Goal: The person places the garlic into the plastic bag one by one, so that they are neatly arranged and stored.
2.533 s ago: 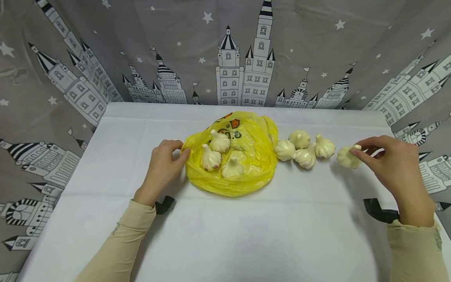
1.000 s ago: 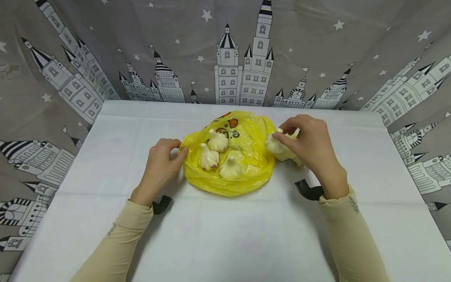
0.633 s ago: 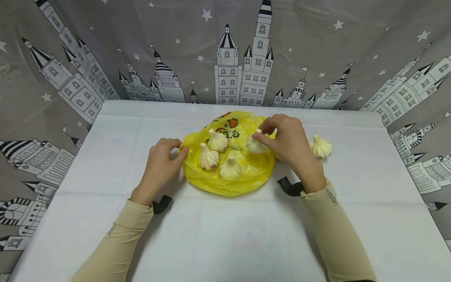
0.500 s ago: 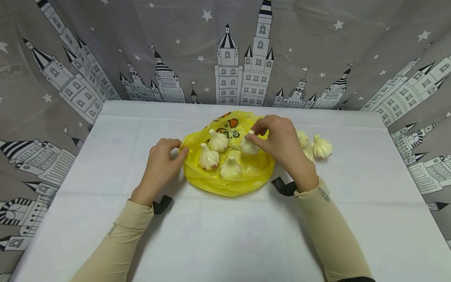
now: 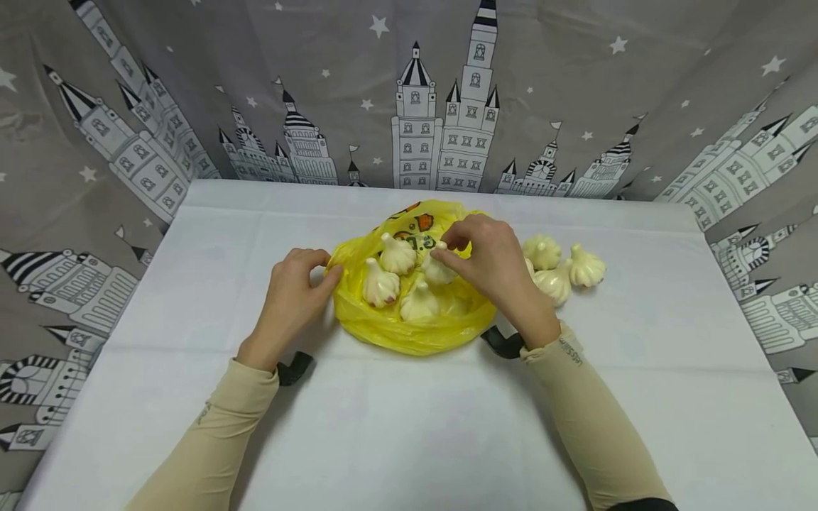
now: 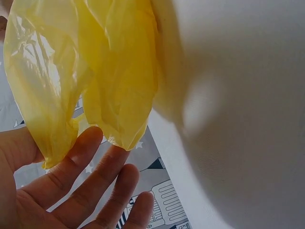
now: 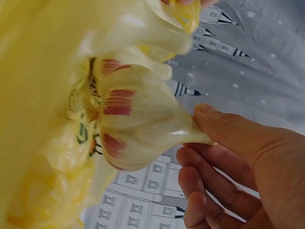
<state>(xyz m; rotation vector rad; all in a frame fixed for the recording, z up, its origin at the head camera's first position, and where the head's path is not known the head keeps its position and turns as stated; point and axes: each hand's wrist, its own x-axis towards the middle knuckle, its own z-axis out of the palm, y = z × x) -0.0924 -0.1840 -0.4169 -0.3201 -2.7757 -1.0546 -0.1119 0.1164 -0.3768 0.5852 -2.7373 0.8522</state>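
Observation:
A yellow plastic bag (image 5: 415, 339) lies spread on the white table, its mouth facing up. My left hand (image 5: 290, 301) pinches the bag's left rim between thumb and index finger; the other fingers stretch beside it in the left wrist view. Inside the bag sit three garlic bulbs, among them a front one (image 5: 419, 304). My right hand (image 5: 495, 262) pinches another garlic bulb (image 7: 140, 119) by its stem, over the bag beside those bulbs. Reddish streaks mark its base in the right wrist view. More garlic bulbs (image 5: 552, 282) lie in a cluster right of the bag, partly hidden by my right hand.
The white-covered table (image 5: 409, 440) extends in front of the bag and to both sides. Behind it hangs a grey curtain (image 5: 345, 64) printed with castles and stars, also draped at the left and right.
My right hand has brought its garlic bulb from the table's right side leftward, past the cluster and over the bag. The left hand has kept its pinch on the bag's rim.

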